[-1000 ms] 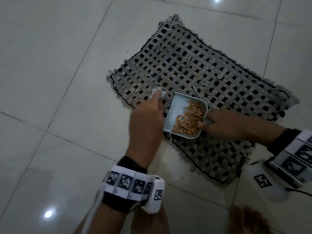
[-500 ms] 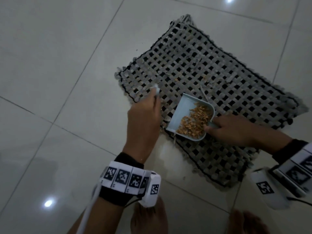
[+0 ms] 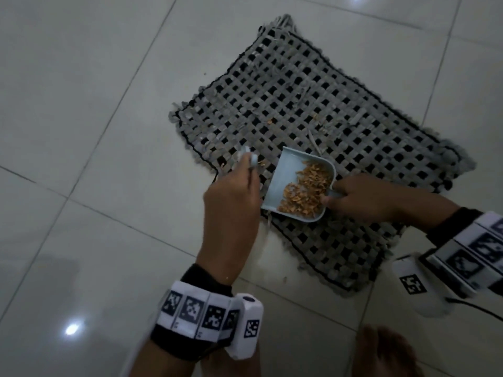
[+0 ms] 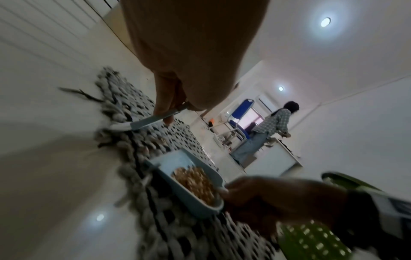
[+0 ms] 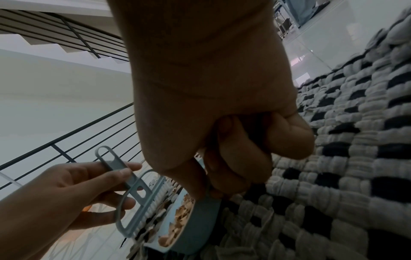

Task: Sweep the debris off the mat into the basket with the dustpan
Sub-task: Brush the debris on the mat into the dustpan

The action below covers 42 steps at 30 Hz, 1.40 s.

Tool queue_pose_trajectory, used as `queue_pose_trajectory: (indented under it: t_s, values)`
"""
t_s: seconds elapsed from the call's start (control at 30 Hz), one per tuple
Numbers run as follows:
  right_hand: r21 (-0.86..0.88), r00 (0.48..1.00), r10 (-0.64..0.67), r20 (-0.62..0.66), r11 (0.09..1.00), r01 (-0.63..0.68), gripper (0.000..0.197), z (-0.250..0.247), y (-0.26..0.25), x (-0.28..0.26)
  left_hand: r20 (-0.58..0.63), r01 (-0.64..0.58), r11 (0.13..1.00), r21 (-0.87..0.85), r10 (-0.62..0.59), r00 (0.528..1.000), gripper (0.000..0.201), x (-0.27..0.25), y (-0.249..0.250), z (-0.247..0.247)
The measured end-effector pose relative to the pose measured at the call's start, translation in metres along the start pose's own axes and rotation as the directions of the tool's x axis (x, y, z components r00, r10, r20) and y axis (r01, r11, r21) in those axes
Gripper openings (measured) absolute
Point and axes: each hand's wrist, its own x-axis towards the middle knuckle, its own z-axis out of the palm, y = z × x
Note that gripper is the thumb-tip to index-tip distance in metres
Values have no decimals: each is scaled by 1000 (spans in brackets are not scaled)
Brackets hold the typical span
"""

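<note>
Change: since a moment ago, the dustpan point(image 3: 292, 183) has stayed at the near edge of the mat, and my left hand has slid a little away from it with the brush.
Left hand: my left hand point(image 3: 231, 202) pinches the thin handle of the small blue brush point(image 5: 133, 195). The brush sits just beside the open mouth of the dustpan.
Right hand: my right hand point(image 3: 359, 200) is curled tight round the short handle of the dustpan.
Dustpan: it is light blue and rests on the mat, with its open side turned to the brush.
Debris: a heap of orange-brown bits point(image 3: 307, 189) lies inside the dustpan, mostly at the back by my right hand. A few small bits point(image 3: 269, 121) lie on the mat, well apart from the pan.
Mat: the mat point(image 3: 313, 104) is woven in grey and black squares and lies flat on the white tiled floor point(image 3: 81, 131).
Basket: a green basket point(image 4: 311, 241) with little holes shows near my right wrist, beside the mat.
Far off: a person point(image 4: 266, 130) in a check shirt stands across the room.
</note>
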Motion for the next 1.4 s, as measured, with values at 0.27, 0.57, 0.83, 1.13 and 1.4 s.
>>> queue_pose_trajectory:
  t_s: [0.27, 0.57, 0.83, 1.13, 1.4]
  values:
    - [-66, 1000, 2, -12, 998, -3, 49, -2, 5, 7, -74, 42, 958, -283, -66, 995, 28, -9, 8, -15]
    - [-45, 1000, 4, -12, 999, -5, 54, 1, 12, 11, 37, 68, 988, -141, -63, 997, 17, -27, -12, -19]
    - [-96, 999, -24, -22, 995, 22, 30, 0, 7, 6, -22, 82, 909, -409, -99, 995, 7, -3, -6, -14]
    - [-90, 999, -49, 7, 995, 50, 26, 1, 9, 5, 161, 54, 959, -279, -8, 987, 4, -8, -17, -14]
    - [-56, 999, -44, 18, 997, 45, 31, 2, 8, 3, -148, 11, 955, -296, -58, 987, 12, 4, -10, -35]
